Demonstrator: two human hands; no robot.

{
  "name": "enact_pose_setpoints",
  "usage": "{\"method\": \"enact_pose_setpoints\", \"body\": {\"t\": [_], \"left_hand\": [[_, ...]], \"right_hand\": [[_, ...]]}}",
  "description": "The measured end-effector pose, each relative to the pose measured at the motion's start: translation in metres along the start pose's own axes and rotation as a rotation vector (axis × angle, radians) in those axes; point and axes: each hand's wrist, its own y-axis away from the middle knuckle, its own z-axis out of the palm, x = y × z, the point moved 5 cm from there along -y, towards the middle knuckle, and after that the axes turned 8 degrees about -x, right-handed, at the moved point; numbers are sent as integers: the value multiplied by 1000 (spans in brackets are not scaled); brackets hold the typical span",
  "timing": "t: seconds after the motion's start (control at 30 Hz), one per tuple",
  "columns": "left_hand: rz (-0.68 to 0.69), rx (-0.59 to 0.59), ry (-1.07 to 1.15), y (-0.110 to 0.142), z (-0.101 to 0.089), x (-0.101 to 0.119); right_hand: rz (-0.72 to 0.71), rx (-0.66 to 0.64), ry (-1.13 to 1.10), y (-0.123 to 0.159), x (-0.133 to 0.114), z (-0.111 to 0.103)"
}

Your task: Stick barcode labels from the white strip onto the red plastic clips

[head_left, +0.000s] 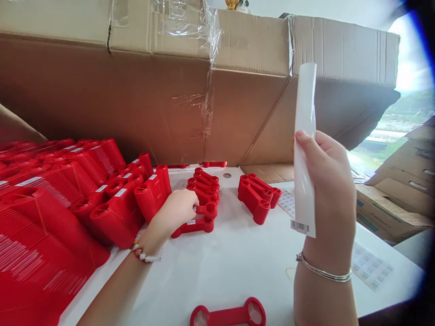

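Head view: left hand (176, 206), nearer, curls over a red dumbbell-shaped bar (207, 209) lying crosswise, grip hidden; rightward, right hand (329, 170) pinches an upright barcode-label sheet (304, 188).

The left hand (180, 205) stretches forward, palm down, apparently curled; the right hand (329, 167) is raised, pinching.

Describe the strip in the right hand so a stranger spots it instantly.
In front of the big brown cardboard box, the right hand holds a long glossy white strip. Unlike the flat white barcode sheets on the white tabletop, it stands upright, with one barcode label at its bottom.
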Motion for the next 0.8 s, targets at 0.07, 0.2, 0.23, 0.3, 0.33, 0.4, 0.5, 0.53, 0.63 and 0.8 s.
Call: {"method": "enact_pose_setpoints", "body": {"t": [0.07,0.2,0.23,0.3,0.33,0.4,0.5,0.53,0.63,0.8], "left_hand": [[-14,-91,-122,-5,12,-7],[-40,-172,-302,-5,25,-14],[-45,-186,-331,-5,27,-15],[-49,-211,-371,-5,31,-17],[-51,-228,-382,-6,33,-18],[-55,-258,-394,-8,36,-19],[-54,-282,-394,-9,40,-20],[-52,-284,-392,-9,40,-20],[-58,-293,-386,-8,40,-22],[-121,-315,-368,-10,38,-29]], "right_hand": [[-4,8,-19,2,-2,-8],[-21,27,-45,3,-4,-13],[-23,31,-49,3,-4,-14],[-25,31,-56,3,-5,-14],[-28,30,-57,3,-5,-14],[-42,32,-63,2,-6,-15],[-61,32,-75,3,-7,-16],[-62,30,-77,3,-8,-16],[-59,25,-85,4,-9,-16],[-65,34,-74,5,-9,-17]]}}
